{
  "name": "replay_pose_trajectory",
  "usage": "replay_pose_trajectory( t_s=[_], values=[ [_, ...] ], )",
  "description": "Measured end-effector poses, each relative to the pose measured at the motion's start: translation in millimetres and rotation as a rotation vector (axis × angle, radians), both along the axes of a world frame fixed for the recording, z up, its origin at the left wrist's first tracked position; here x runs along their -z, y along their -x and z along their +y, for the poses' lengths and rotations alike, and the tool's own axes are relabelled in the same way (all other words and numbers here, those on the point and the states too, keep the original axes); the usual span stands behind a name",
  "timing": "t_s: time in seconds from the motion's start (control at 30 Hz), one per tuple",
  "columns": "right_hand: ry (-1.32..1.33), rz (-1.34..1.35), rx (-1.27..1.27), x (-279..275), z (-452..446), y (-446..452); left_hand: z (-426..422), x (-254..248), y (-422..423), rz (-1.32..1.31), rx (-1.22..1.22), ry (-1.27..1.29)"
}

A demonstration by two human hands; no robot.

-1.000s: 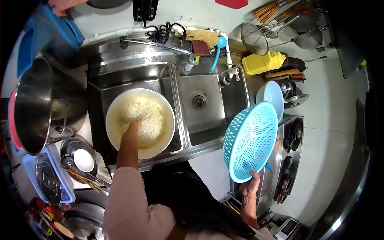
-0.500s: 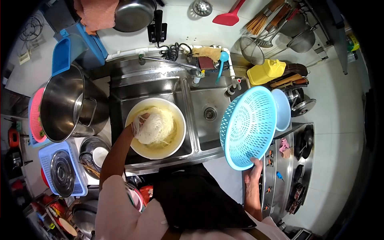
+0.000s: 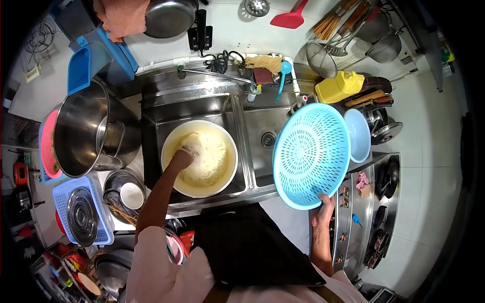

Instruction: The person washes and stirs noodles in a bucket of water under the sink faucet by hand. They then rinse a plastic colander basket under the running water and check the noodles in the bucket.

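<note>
A white bowl stands in the left sink basin, filled with pale thin noodles in yellowish liquid. My left hand reaches into the bowl from its left side, fingers closed around some noodle strands that partly cover the fingertips. My right hand grips the lower rim of a light blue colander, held tilted over the right basin and the counter edge. The colander's slotted inside faces up and has nothing in it.
Beyond the basins are a faucet and a yellow jug. A large steel pot is at left, near a blue basket with a lid. A light blue basin and a stove lie right.
My left hand has lowered the clump of noodles into the bowl, and the strands now spread out there. The colander has shifted slightly left and tilted a little, still in my right hand.
</note>
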State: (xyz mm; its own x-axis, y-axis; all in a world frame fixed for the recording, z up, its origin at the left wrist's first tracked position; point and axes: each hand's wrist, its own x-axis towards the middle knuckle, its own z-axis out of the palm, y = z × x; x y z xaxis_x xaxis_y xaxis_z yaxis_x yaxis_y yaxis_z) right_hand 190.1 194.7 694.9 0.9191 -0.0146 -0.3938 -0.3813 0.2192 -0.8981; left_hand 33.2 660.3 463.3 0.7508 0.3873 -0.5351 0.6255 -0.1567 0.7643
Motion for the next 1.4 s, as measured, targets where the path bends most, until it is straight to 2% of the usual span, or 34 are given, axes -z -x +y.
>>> replay_pose_trajectory(
  t_s=[0.13,0.2,0.23,0.27,0.33,0.47,0.53,0.63,0.83,0.97,1.03,1.17,1.27,1.33,1.37,1.4],
  values=[
    [0.035,-0.018,0.033,-0.4,-6.8,3.9,-20.5,-22.8,-12.4,0.42,0.211,-0.414],
    [0.062,-0.015,0.058,0.1,-10.3,5.3,-40.5,22.8,-9.4,0.238,0.235,-0.502],
    [0.069,-0.003,0.069,0.3,-10.9,6.4,-46.9,25.1,-10.7,0.147,0.243,-0.545],
    [0.077,0.009,0.077,-0.3,-11.2,7.5,-52.2,28.0,-13.0,0.211,0.294,-0.58],
    [0.111,0.021,0.098,-5.7,-8.6,10.6,-76.5,-5.3,-28.6,0.336,0.389,-0.637],
    [0.138,0.004,0.064,1.7,-25.4,15.3,-65.6,45.0,-45.5,0.437,0.443,-0.354],
    [0.15,0.03,0.047,-8.5,-23.0,20.7,-65.4,93.5,-42.0,0.445,0.477,-0.283],
    [0.248,-0.028,0.065,-15.9,-30.5,27.7,-77.7,156.2,-19.2,0.499,0.465,-0.29],
    [0.302,-0.001,0.151,-20.3,-47.7,35.3,-89.8,196.8,7.6,0.535,0.405,-0.315],
    [0.114,0.081,0.069,4.6,-65.1,29.0,-70.1,183.7,9.5,0.418,0.314,-0.224],
    [0.009,0.144,0.027,17.4,-61.6,19.6,-59.2,169.9,2.5,0.292,0.212,-0.08],
    [0.0,0.166,-0.048,21.3,-28.4,1.7,-26.4,117.3,-24.4,-0.017,-0.069,0.49],
    [-0.042,0.108,-0.084,7.6,2.2,-2.9,0.3,77.8,-26.6,-0.098,-0.159,0.821],
    [-0.031,0.078,-0.082,-2.4,13.8,-0.1,15.0,57.5,-21.6,-0.04,-0.09,0.704],
    [-0.027,0.065,-0.077,-4.5,16.5,0.3,20.1,48.0,-21.3,0.033,-0.008,0.495],
    [-0.02,0.05,-0.07,-6.4,18.8,-0.1,26.1,35.8,-21.2,0.126,0.139,0.133]
  ],
)
